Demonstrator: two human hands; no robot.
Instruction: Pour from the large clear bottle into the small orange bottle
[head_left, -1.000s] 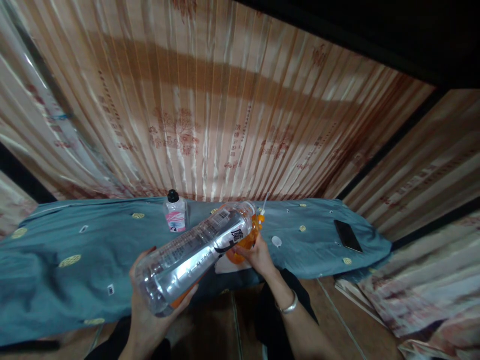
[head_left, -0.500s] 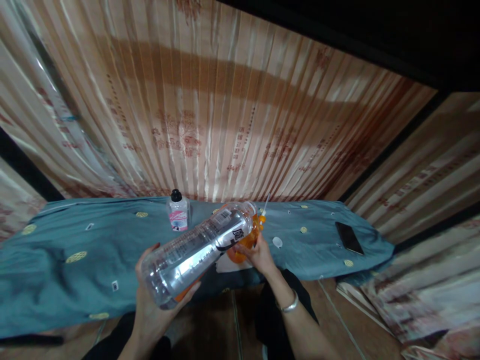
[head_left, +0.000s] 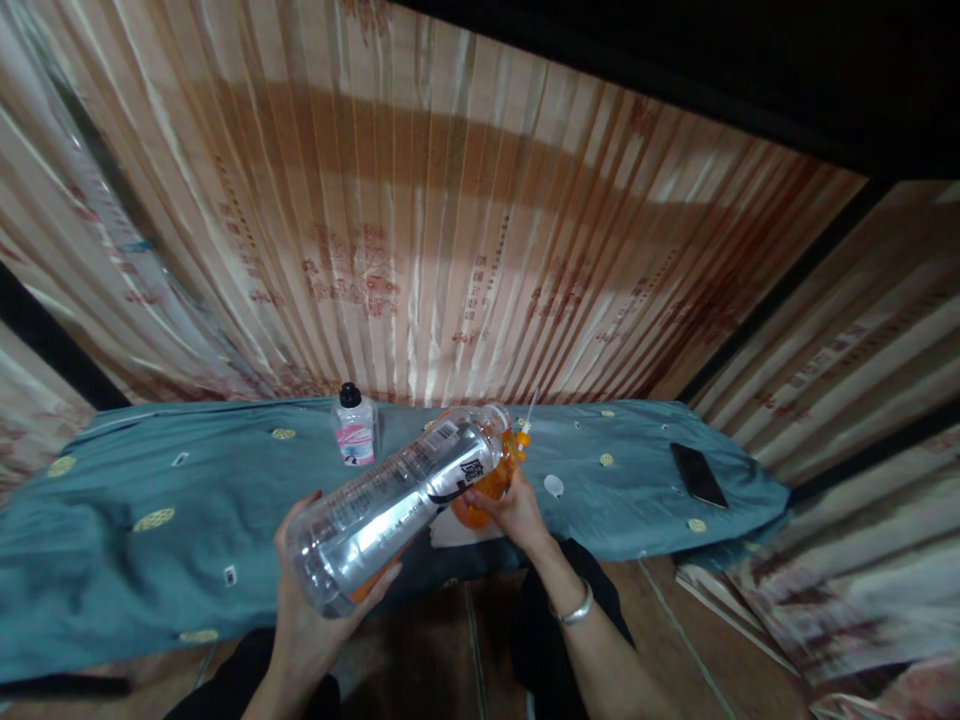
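My left hand (head_left: 322,590) is wrapped round the base of a large clear plastic bottle (head_left: 397,500) with a silver label. The bottle tilts, its neck up and to the right, over an orange see-through bottle (head_left: 491,485). My right hand (head_left: 517,510) is closed round that orange bottle, partly behind the large one. Whether liquid passes between them I cannot make out. An orange spray-pump head with a thin tube (head_left: 523,440) lies just beyond my right hand. A round white cap (head_left: 553,486) rests on the cloth to its right.
A clear bottle with a black cap and pink label (head_left: 355,430) stands at the back left of the bed sheet (head_left: 187,480). A dark phone (head_left: 697,474) lies at the right. White paper (head_left: 457,533) lies beneath the orange bottle. Pleated curtains (head_left: 420,220) hang behind.
The hands and both bottles stay almost in place, with the large bottle still tilted. The view has shifted very slightly.
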